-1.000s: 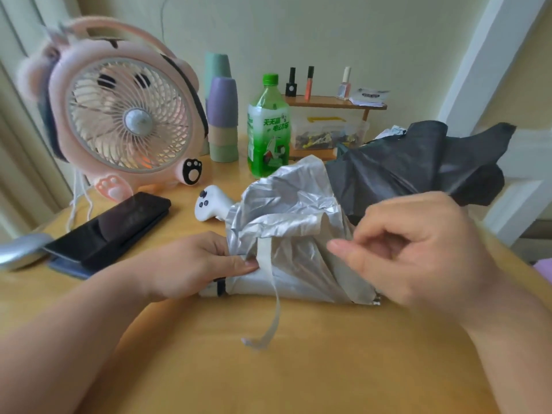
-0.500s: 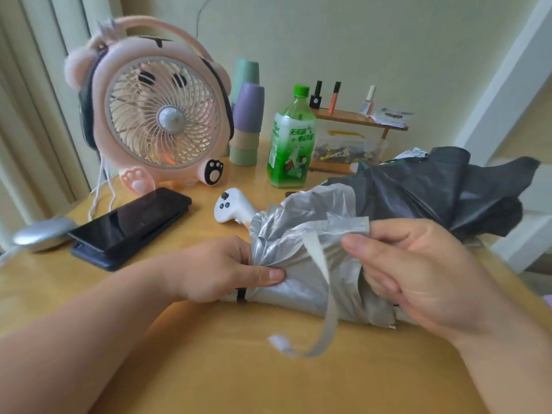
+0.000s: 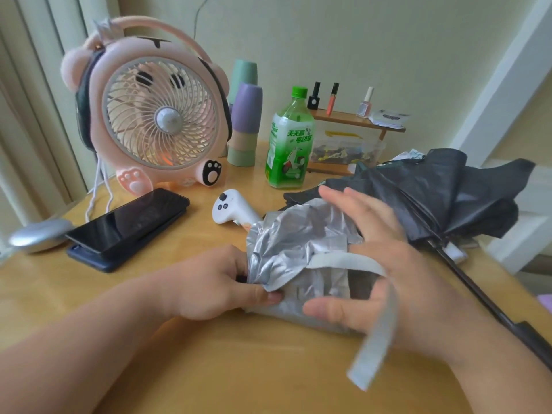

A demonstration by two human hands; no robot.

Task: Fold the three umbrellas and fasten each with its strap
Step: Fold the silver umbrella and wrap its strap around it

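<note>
Silver umbrella (image 3: 298, 249) crumpled mid-bench, toward the near edge. Left hand (image 3: 209, 285) curled round its left end, thumb pinching the fabric. Right hand (image 3: 388, 273) spread flat over the right part, gripping nothing — loose strap (image 3: 379, 333) draped across it, free end dangling above the bench (image 3: 209, 369). Black umbrella (image 3: 433, 189) half collapsed along the right edge, shaft pointing to the near right corner.

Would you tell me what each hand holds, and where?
Left hand grips the silver umbrella at its left end; right hand is spread open, gripping nothing.
</note>
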